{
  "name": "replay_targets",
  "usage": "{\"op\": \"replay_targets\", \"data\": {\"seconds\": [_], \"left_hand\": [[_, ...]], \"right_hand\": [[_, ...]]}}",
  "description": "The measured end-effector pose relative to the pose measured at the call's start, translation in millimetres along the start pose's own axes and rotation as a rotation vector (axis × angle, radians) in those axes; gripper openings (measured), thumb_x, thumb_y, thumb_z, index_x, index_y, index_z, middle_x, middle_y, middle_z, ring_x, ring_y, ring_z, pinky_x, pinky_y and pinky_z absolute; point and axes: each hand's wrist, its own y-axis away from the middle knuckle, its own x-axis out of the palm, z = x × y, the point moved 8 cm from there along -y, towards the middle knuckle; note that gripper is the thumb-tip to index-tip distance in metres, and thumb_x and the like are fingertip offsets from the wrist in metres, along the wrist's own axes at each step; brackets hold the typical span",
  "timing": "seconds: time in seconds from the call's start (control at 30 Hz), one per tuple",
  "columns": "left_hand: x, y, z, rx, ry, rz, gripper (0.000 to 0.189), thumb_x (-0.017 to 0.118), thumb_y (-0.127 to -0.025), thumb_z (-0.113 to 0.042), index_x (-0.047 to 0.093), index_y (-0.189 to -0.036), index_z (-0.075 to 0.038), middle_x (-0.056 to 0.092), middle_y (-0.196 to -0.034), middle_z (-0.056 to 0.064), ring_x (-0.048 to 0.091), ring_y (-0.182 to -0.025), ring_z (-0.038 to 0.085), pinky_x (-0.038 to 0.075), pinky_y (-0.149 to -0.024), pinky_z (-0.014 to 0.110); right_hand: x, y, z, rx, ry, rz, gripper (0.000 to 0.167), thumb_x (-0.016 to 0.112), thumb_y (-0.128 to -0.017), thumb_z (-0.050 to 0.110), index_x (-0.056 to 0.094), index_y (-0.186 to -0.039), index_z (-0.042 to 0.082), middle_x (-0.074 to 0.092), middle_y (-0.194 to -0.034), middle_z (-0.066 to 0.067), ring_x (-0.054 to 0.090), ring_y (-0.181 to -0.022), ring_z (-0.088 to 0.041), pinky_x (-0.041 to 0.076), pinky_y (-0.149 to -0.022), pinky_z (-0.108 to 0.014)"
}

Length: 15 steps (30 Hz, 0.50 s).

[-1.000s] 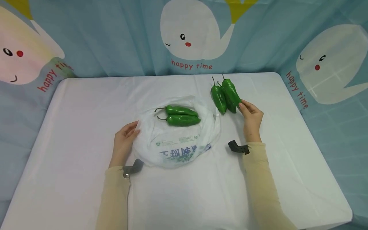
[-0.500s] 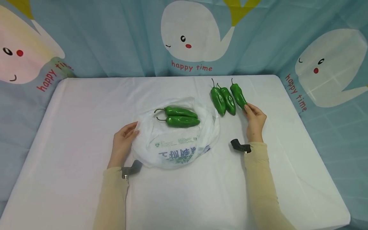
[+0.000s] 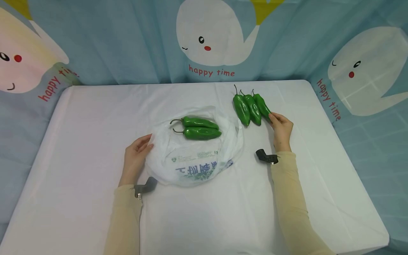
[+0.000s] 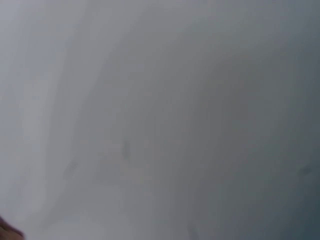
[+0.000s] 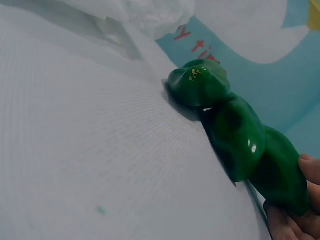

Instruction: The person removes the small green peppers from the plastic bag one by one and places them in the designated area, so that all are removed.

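Observation:
Three green peppers lie side by side at the back right of the table. My right hand (image 3: 282,131) pinches the tip of the rightmost green pepper (image 3: 262,105); in the right wrist view its fingers (image 5: 311,170) touch that pepper's end. Beside it are the middle green pepper (image 3: 253,109) and the left green pepper (image 3: 241,110). A white plastic bag (image 3: 194,177) with printed lettering holds two more green peppers, an upper one (image 3: 200,122) and a lower one (image 3: 202,133), stems pointing left. My left hand (image 3: 135,157) holds the bag's left edge between thumb and fingers.
A white cloth covers the table (image 3: 79,141). Behind it hangs a blue curtain (image 3: 127,42) with whale prints. The left wrist view shows almost only blurred pale plastic. Each wrist wears a dark camera mount (image 3: 267,156).
My right hand has set the pepper down, first to the right of the other two, then shifted left against them. The left hand stays at the bag.

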Motion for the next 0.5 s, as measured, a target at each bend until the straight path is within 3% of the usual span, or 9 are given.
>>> {"op": "replay_targets", "data": {"seconds": [0.23, 0.5], "left_hand": [[1.2, -1.6, -0.5, 0.003, -0.005, 0.007, 0.040, 0.061, -0.093, -0.016, 0.054, -0.131, -0.004, 0.053, -0.133, 0.013, 0.050, -0.124, 0.025, 0.044, -0.095, 0.016], [-0.4, -0.8, 1.3, -0.011, -0.014, 0.000, 0.041, 0.061, -0.093, -0.018, 0.054, -0.132, -0.005, 0.053, -0.133, 0.013, 0.049, -0.124, 0.025, 0.043, -0.098, 0.020]], "right_hand": [[-1.0, -0.8, 4.3, -0.059, 0.150, -0.026, 0.023, 0.069, -0.086, 0.008, 0.069, -0.106, -0.004, 0.067, -0.098, -0.006, 0.059, -0.094, -0.013, 0.048, -0.080, -0.020], [2.6, 1.1, 7.5, -0.122, 0.170, 0.013, 0.028, 0.070, -0.085, 0.005, 0.066, -0.111, -0.006, 0.065, -0.106, -0.010, 0.059, -0.089, -0.009, 0.049, -0.077, -0.017]]}}
